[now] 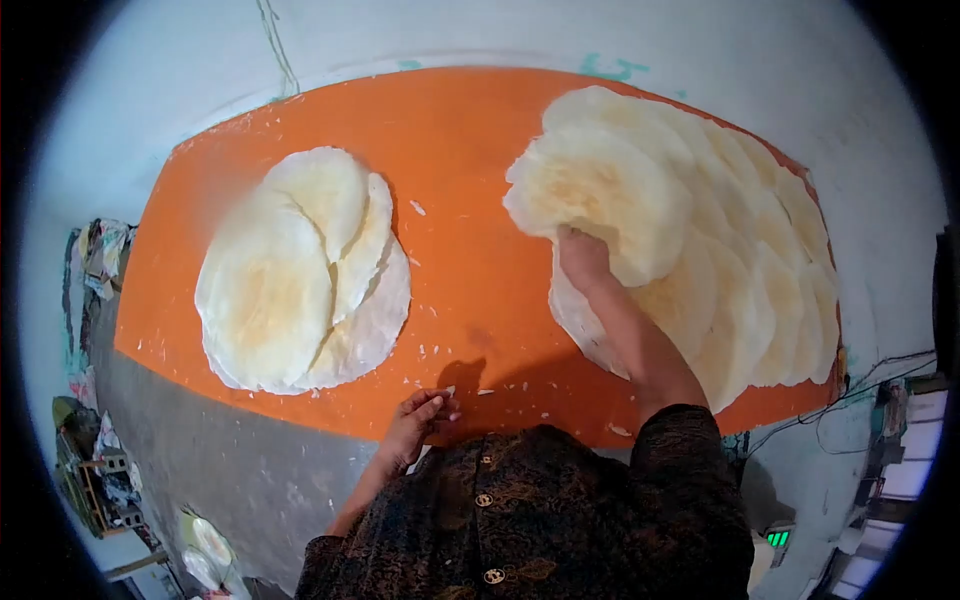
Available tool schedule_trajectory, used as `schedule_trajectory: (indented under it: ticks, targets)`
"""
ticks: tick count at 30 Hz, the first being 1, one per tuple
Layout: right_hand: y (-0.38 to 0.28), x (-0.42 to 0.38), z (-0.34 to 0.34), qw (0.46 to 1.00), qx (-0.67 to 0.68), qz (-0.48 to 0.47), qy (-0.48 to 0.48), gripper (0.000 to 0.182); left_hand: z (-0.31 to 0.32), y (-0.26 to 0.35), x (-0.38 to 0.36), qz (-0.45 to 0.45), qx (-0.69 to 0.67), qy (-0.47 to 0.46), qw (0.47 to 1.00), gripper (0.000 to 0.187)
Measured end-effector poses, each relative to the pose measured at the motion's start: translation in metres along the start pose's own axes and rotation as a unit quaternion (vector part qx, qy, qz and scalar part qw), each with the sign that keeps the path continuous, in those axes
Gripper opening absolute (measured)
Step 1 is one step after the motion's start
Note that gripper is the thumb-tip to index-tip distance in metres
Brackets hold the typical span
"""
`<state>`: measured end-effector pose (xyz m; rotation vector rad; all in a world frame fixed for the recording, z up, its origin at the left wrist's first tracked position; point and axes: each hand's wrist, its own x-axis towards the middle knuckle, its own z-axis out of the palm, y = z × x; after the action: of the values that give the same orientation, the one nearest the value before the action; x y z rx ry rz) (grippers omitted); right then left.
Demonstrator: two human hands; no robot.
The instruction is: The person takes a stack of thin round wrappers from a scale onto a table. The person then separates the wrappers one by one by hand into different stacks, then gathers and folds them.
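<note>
Many thin, round, pale sheets overlap on the right side of an orange table. My right hand is closed at the lower left edge of the front round sheet, its fingertips pinching that edge. My left hand is held near the table's front edge, fingers curled together around a small pale flake. On the left of the table lies a smaller pile of overlapping round sheets, apart from both hands.
Small pale flakes are scattered over the tabletop. A pale wall runs behind the table. Grey floor shows at the lower left, with stacked items beyond it. Cables hang at the right.
</note>
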<state>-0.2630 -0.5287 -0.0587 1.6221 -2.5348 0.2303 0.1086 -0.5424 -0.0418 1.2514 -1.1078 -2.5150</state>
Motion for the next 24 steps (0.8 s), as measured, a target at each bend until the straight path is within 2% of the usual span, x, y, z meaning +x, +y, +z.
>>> schedule_trajectory:
  ticks: [1,4,5,7,9,12,14,15,18,20,21,22,23,24]
  targets:
    - [-0.002,0.003,-0.012,0.999,0.021,0.006,0.044,0.006,-0.002,0.002,0.001,-0.003,0.006,0.001,1.0,0.026]
    - [-0.044,0.011,-0.055,0.993,0.097,-0.029,0.062,0.006,-0.004,0.008,0.01,0.032,0.019,-0.009,0.999,0.039]
    - [-0.07,0.01,-0.075,0.991,0.131,-0.002,0.029,0.006,-0.004,0.014,0.014,0.054,0.024,-0.013,0.998,0.045]
    - [-0.118,0.005,-0.083,0.962,0.264,-0.009,0.07,0.009,0.012,0.033,0.021,0.139,0.04,-0.029,0.989,0.066]
    - [-0.155,0.006,-0.078,0.911,0.405,0.005,0.075,0.013,0.031,0.053,0.024,0.212,0.092,-0.058,0.971,0.077]
    - [-0.202,0.007,-0.043,0.808,0.585,0.07,0.029,0.02,0.046,0.056,0.036,0.384,0.061,-0.02,0.921,0.066]
    - [-0.216,0.004,-0.027,0.754,0.645,0.122,0.009,0.023,0.017,0.043,0.058,0.411,0.092,0.06,0.905,0.054]
    - [-0.224,0.0,-0.044,0.729,0.669,0.143,-0.04,0.025,0.003,0.037,0.068,0.42,0.108,0.094,0.896,0.049]
    - [-0.226,-0.007,-0.081,0.677,0.71,0.162,-0.107,0.029,-0.047,0.061,0.078,0.311,0.134,0.139,0.931,0.035]
    - [-0.209,-0.01,-0.085,0.711,0.679,0.155,-0.101,0.033,-0.052,0.129,0.028,0.275,-0.011,0.059,0.959,0.027]
    - [-0.2,-0.014,-0.088,0.726,0.664,0.155,-0.094,0.032,-0.086,0.144,0.037,0.24,0.103,0.111,0.959,0.021]
    - [-0.19,-0.019,-0.09,0.74,0.649,0.154,-0.087,0.032,-0.11,0.164,0.019,0.27,0.117,0.046,0.955,0.02]
    - [-0.179,-0.023,-0.089,0.746,0.639,0.169,-0.083,0.032,-0.116,0.19,-0.005,0.255,0.215,0.126,0.934,0.023]
    - [-0.167,-0.029,-0.084,0.75,0.63,0.185,-0.078,0.031,-0.159,0.2,0.0,0.288,0.302,0.128,0.9,0.025]
